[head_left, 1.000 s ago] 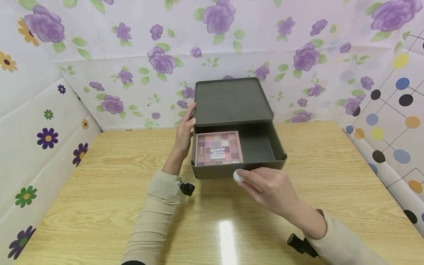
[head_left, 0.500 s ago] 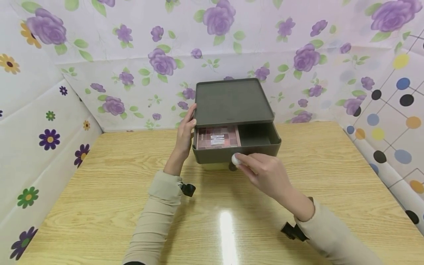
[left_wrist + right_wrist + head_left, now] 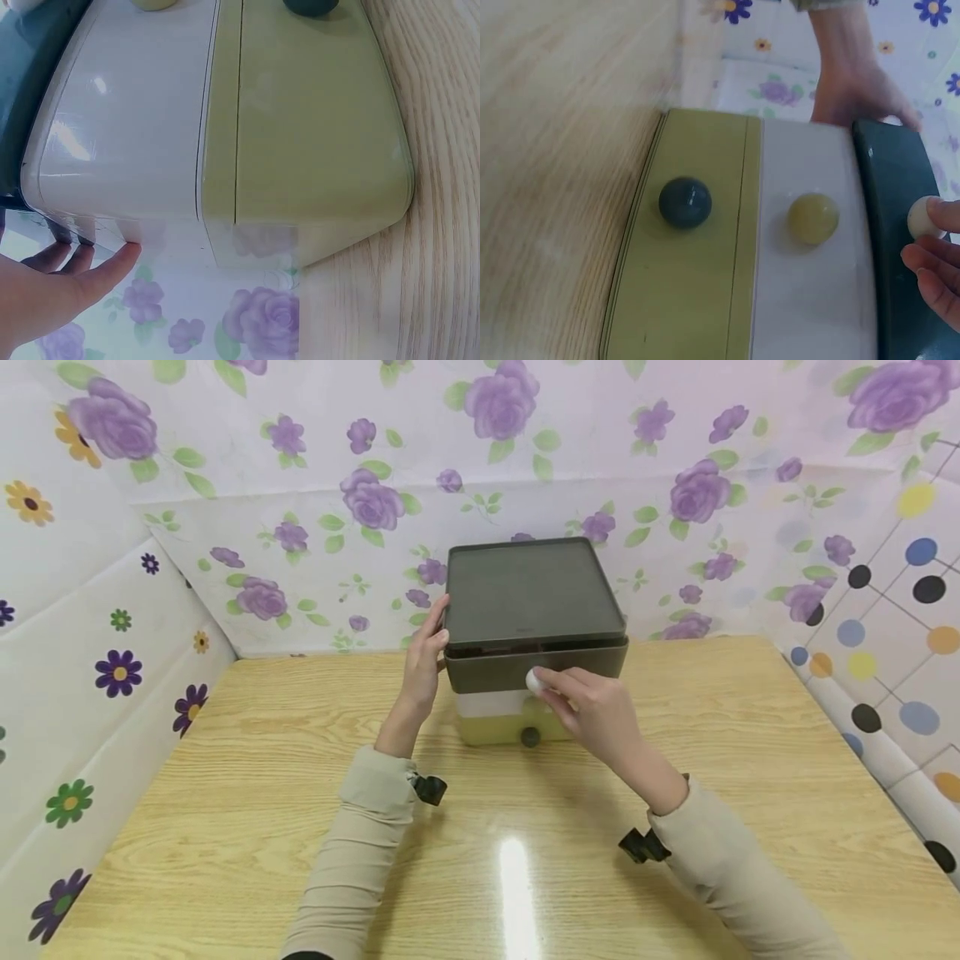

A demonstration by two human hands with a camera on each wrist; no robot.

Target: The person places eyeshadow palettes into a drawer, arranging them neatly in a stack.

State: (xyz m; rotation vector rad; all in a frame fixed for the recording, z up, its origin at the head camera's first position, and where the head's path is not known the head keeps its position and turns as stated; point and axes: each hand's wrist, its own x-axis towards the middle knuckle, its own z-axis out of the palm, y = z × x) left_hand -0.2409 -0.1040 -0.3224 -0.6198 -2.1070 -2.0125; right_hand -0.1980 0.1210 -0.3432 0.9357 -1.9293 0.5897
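Note:
A small drawer unit (image 3: 536,593) with a dark grey-green top stands against the back wall. Its dark top drawer (image 3: 487,672) is pushed nearly all the way in, with a thin dark gap under the lid. The right hand (image 3: 596,706) pinches that drawer's white round knob (image 3: 534,680) between thumb and fingers. Flat against the unit's left side, the left hand (image 3: 422,668) rests with its fingers (image 3: 112,271) extended. Below are a white middle drawer (image 3: 802,292) with a yellowish knob (image 3: 814,218) and a yellow-green bottom drawer (image 3: 690,292) with a dark knob (image 3: 685,202).
The unit stands on a light wood-grain table (image 3: 300,760). A flowered cloth (image 3: 315,460) covers the wall right behind it. More patterned cloth walls (image 3: 82,693) border the table at left and right.
The right hand has pushed the top drawer back into the unit, hiding the pink makeup palette inside and uncovering the drawers below. The left hand has stayed on the unit's side.

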